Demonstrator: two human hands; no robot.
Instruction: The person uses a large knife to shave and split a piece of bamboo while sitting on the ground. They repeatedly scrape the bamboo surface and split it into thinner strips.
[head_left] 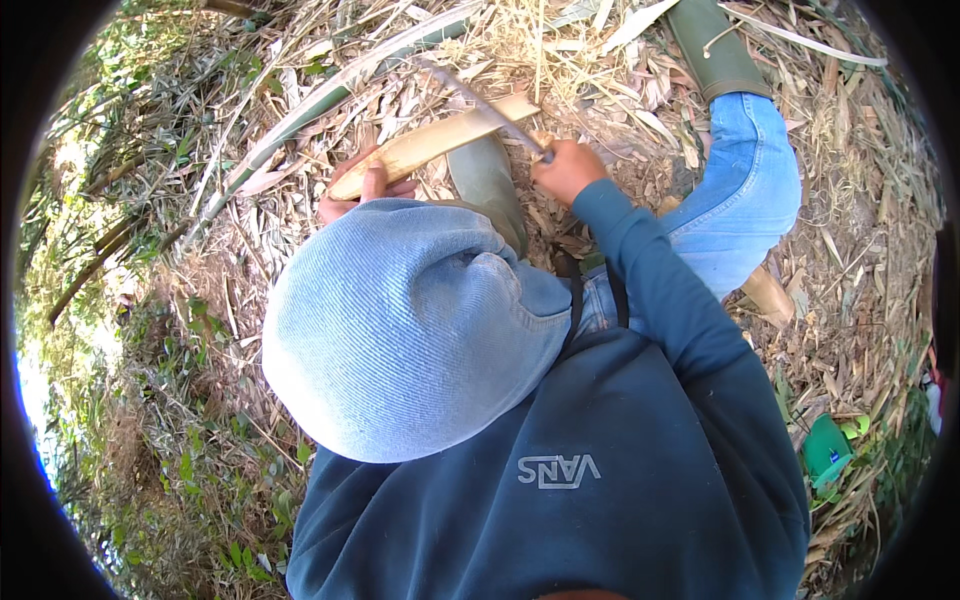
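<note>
My left hand (376, 186) grips the near end of a pale split bamboo slat (430, 148), with its thumb over the top. The slat slants up and to the right, past my bent left knee (400, 320) and over a green boot (485, 185). A long knife (475, 100) is in my right hand (568, 170), its fingers closed round the handle. Its dark narrow blade points up and to the left, crossing over the slat near the far end. Whether the edge touches the slat I cannot tell.
A long green bamboo piece (310, 108) arcs across the upper left. My right leg (745, 190) stretches out on the right, with a pale wood piece (768, 296) beside it. Dry leaves and shavings (620, 110) litter the ground. A green object (826, 450) lies at lower right.
</note>
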